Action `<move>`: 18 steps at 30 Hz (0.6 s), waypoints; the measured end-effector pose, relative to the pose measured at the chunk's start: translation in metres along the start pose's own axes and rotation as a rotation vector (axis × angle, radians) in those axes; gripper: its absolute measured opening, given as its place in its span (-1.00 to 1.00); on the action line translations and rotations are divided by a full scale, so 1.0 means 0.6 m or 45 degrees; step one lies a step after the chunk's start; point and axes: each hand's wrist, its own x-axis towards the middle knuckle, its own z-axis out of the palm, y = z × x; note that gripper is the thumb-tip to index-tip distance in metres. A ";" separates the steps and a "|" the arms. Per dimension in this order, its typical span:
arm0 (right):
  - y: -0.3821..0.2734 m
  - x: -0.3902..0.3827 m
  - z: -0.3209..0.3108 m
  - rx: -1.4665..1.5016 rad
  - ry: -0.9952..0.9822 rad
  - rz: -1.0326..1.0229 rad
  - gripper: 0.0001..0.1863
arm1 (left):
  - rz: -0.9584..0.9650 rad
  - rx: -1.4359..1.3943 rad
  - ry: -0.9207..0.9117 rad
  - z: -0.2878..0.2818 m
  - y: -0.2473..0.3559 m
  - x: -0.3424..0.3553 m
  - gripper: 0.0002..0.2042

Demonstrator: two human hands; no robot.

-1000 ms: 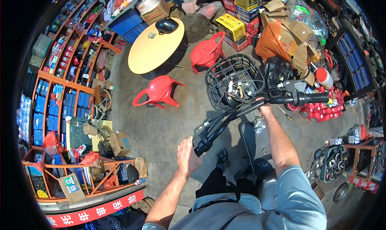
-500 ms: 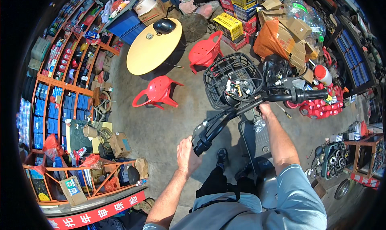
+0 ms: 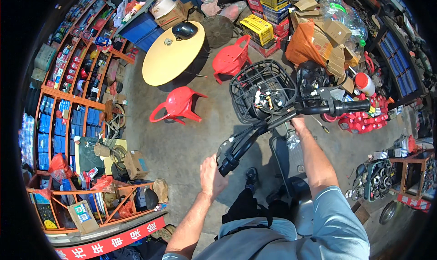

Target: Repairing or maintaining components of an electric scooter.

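Note:
A scooter's black handlebar (image 3: 261, 131) runs slantwise before me, with a black front basket (image 3: 246, 94) beyond it. My left hand (image 3: 213, 176) is closed at the bar's left end, fingers curled, beside the black brake lever housing (image 3: 226, 146). Under the middle of the bar is my right hand (image 3: 298, 122); the bar and stem hide its fingers. Loose wires and connectors (image 3: 268, 98) show at the basket. The right handlebar grip (image 3: 357, 106) has no hand on it. Below lies the scooter's footboard (image 3: 284, 157).
Two red plastic chairs (image 3: 178, 104) and an oval yellow table (image 3: 175, 55) stand ahead left. Orange shelves (image 3: 68, 94) with blue boxes line the left side. Cartons (image 3: 337, 31) and an orange bag (image 3: 302, 44) pile up ahead right. A screwdriver (image 3: 324, 128) lies on the floor.
The view has shifted very slightly. Both hands stay in the same places at the handlebar.

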 end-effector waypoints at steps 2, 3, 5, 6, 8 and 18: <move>-0.012 -0.012 -0.005 -0.024 -0.065 -0.005 -0.80 | -0.025 0.011 -0.001 -0.005 -0.003 -0.003 -0.35; -0.018 -0.020 -0.009 -0.046 -0.120 -0.011 -0.78 | -0.030 0.007 0.002 -0.003 -0.008 -0.006 -0.35; -0.010 -0.034 -0.050 -0.016 -0.098 -0.143 -0.77 | 0.044 0.031 0.092 0.003 -0.006 -0.001 -0.48; -0.010 -0.045 -0.071 -0.002 -0.022 -0.156 -0.76 | 0.011 -0.038 0.060 0.001 0.002 0.000 -0.50; -0.020 -0.083 -0.122 0.016 0.144 -0.219 -0.76 | -0.004 -0.030 0.055 0.001 0.007 0.000 -0.50; -0.321 -0.267 -0.322 -1.044 0.789 -1.302 -0.50 | 0.008 0.100 0.006 -0.007 0.013 -0.003 -0.31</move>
